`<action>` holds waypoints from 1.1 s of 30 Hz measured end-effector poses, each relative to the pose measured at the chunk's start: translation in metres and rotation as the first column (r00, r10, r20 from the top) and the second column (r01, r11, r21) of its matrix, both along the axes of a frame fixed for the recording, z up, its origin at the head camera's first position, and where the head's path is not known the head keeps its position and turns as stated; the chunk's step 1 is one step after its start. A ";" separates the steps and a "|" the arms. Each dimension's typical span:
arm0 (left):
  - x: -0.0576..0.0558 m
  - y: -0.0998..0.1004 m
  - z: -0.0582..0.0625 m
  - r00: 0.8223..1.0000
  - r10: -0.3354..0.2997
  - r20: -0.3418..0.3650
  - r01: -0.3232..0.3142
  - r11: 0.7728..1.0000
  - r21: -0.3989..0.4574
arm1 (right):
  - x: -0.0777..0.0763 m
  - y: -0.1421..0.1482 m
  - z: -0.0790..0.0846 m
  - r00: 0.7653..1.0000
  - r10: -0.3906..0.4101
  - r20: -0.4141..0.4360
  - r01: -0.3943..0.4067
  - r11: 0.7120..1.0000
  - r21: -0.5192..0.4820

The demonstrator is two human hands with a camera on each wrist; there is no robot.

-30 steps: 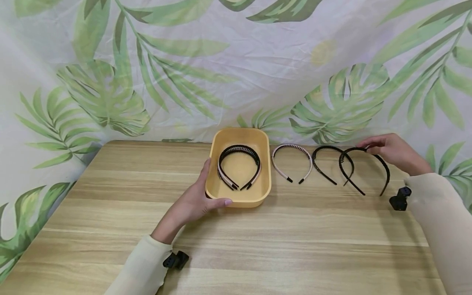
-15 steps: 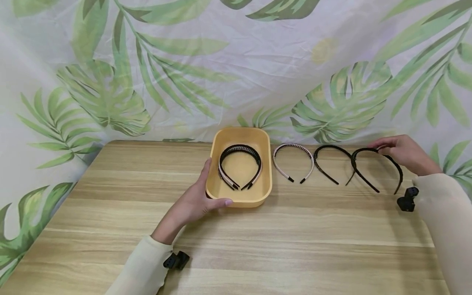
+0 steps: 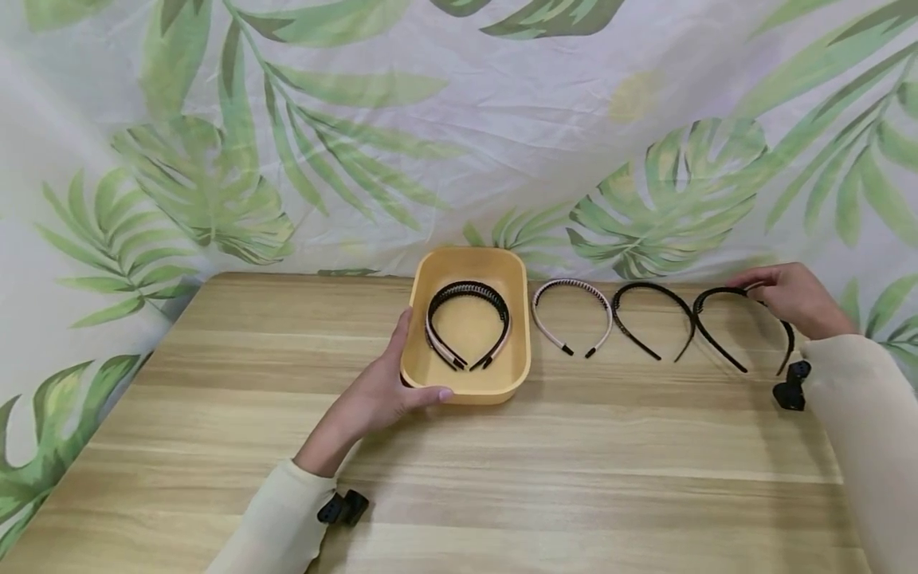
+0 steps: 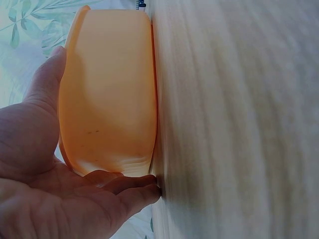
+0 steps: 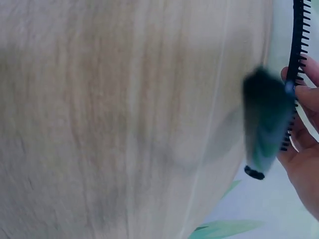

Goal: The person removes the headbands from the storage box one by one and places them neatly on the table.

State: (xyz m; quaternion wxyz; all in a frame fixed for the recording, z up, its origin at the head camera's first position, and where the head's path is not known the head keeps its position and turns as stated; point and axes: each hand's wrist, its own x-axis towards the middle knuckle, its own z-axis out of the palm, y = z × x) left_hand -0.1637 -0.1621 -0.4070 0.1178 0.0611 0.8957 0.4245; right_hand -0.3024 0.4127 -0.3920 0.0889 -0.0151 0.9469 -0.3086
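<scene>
My left hand (image 3: 376,391) grips the near left corner of a yellow plastic box (image 3: 462,396), thumb along the near rim. In the left wrist view, its fingers (image 4: 134,196) reach round the box wall. Several nested headbands (image 3: 468,287), black and pink, lie inside. At the right, my right hand (image 3: 796,299) pinches the top of a toothed black headband (image 5: 295,40); the blurred near end of this band fills part of the right wrist view. Left of it lies another black headband (image 3: 649,285), then a pink one (image 3: 536,315) beside the box.
The wooden table (image 3: 545,478) extends in front of both hands. A leaf-printed cloth (image 3: 402,159) hangs behind its far edge. Small black devices (image 3: 343,507) are worn on both wrists.
My right hand has moved right with the black headband, which overlapped the neighbouring black one and now stands beside it. The left hand and box have stayed in place.
</scene>
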 end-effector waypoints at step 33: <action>0.000 0.002 -0.001 1.000 0.013 0.015 -0.013 1.000 0.013 | -0.006 0.008 -0.012 0.998 -0.025 -0.055 0.026 0.999 0.023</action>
